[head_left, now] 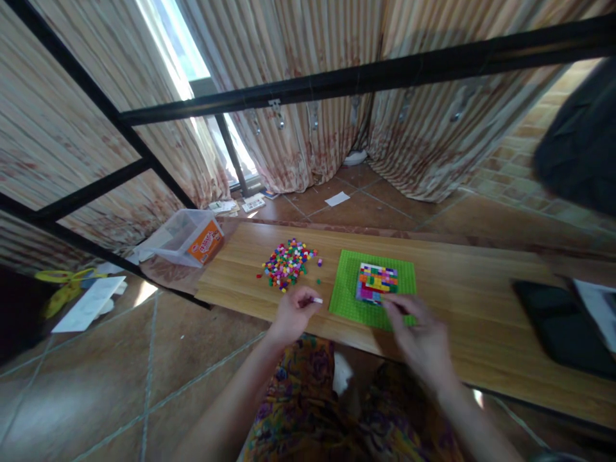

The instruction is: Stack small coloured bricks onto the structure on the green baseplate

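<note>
My left hand (292, 313) is closed in a pinch at the bench's front edge, with a small whitish toy brick (316, 299) sticking out from the fingertips. Colourful bricks form a square block (376, 281) on the green baseplate (344, 289); its near rows look lower than the rest. At the block's near right corner are the fingertips of my right hand (421, 330), pressed together. What they hold, if anything, is too small to make out. To the left of the baseplate lies a loose pile of mixed bricks (289, 262).
A clear plastic box (185, 237) with an orange label sits past the bench's left end. Toward the right end of the wooden bench (471, 289) lies a dark flat tablet-like object (561, 327). A black metal bar (337, 80) crosses beyond the bench.
</note>
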`<action>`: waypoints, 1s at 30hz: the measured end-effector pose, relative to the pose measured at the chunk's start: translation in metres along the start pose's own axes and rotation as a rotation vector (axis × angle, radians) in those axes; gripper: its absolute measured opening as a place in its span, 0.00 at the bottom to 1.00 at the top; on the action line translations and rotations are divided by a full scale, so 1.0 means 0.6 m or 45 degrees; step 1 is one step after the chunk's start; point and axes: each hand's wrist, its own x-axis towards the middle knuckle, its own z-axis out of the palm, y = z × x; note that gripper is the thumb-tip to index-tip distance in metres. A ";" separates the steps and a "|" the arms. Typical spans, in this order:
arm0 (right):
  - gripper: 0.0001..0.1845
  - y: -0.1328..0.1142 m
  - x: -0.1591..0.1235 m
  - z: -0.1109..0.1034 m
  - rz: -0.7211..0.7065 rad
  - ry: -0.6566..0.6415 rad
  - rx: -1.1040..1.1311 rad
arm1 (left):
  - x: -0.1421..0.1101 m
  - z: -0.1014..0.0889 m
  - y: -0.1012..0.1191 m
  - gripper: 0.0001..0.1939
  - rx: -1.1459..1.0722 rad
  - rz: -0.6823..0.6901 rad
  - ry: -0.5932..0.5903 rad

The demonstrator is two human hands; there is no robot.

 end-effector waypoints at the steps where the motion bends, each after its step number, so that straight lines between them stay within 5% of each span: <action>1: 0.13 -0.028 -0.009 0.025 -0.029 -0.130 0.099 | -0.007 0.000 0.000 0.04 0.009 0.003 -0.007; 4: 0.12 -0.080 -0.029 0.101 0.011 -0.286 0.264 | -0.028 0.002 -0.005 0.07 -0.133 -0.057 -0.045; 9: 0.15 -0.079 -0.043 0.181 0.267 -0.357 0.513 | -0.055 -0.018 -0.021 0.09 -0.255 -0.134 0.009; 15: 0.15 -0.082 -0.031 0.211 0.408 -0.573 0.585 | -0.056 -0.060 -0.035 0.13 -0.233 -0.163 0.002; 22: 0.19 -0.091 0.018 0.236 0.635 -0.711 0.736 | -0.010 -0.082 -0.037 0.12 -0.270 -0.161 -0.065; 25: 0.19 -0.079 0.047 0.242 0.550 -0.676 0.550 | 0.013 -0.084 -0.046 0.08 -0.184 -0.053 -0.006; 30: 0.10 -0.050 0.087 0.254 -0.006 -0.490 -0.166 | 0.033 -0.078 -0.063 0.04 0.437 0.288 0.201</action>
